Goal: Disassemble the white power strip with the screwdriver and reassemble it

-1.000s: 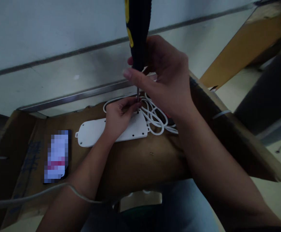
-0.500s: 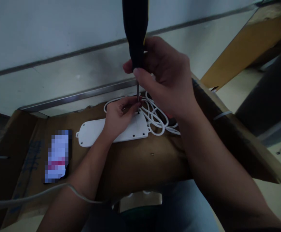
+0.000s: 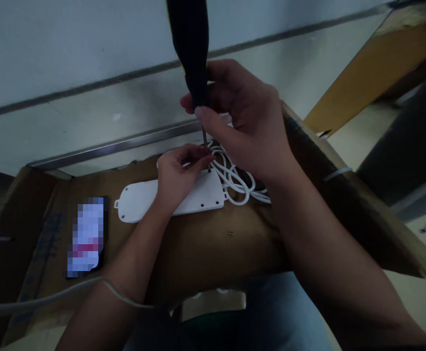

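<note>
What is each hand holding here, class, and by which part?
The right hand grips a screwdriver low on its black handle. The left hand rests on a white power strip; whether it grips is unclear.

From here the power strip (image 3: 169,195) is plain white, and the coiled cord (image 3: 233,178) just beside it is the same white. Above the strip, the screwdriver handle (image 3: 190,44) is black with a thin yellow edge. Under the strip, the cardboard (image 3: 213,258) is dull brown, with faded blue printing (image 3: 48,239) off to the left. Also left of the strip, a pixelated patch (image 3: 87,239) makes a mosaic of lilac-blue and pink blocks. Beyond the strip, the wall (image 3: 88,48) is pale grey-blue, crossed by a dark stripe (image 3: 125,79).
</note>
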Tool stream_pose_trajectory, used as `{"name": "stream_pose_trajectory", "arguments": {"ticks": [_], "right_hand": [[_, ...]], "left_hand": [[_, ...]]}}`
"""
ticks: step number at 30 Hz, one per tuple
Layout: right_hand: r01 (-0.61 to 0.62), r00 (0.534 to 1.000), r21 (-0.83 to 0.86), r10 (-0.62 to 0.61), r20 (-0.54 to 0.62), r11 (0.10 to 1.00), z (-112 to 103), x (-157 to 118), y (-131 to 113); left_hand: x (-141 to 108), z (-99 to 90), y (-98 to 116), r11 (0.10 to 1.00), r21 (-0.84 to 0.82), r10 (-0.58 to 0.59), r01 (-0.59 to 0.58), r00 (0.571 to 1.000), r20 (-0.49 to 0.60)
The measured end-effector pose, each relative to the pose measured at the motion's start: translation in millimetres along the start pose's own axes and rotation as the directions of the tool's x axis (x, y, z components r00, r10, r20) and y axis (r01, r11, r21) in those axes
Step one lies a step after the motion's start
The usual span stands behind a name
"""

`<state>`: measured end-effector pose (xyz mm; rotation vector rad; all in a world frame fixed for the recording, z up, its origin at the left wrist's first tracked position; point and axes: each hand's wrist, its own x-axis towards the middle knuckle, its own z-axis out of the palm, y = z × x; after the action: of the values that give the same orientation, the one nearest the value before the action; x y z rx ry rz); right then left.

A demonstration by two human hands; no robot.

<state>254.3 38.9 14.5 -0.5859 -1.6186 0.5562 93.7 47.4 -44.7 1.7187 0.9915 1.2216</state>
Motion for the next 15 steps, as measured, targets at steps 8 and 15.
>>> {"name": "stream_pose_trajectory", "arguments": {"ticks": [8, 15], "right_hand": [[-0.025, 0.998, -0.195, 0.014, -0.059, 0.98, 0.4, 0.0, -0.7], [-0.007, 0.996, -0.217, -0.012, -0.086, 0.976, 1.0, 0.8, -3.7]], "left_hand": [[0.0, -5.4, 4.4, 0.999, 0.035, 0.006, -0.009, 0.996, 0.086], [0.5, -2.6, 1.3, 0.999, 0.045, 0.012, -0.013, 1.0, 0.024]]}}
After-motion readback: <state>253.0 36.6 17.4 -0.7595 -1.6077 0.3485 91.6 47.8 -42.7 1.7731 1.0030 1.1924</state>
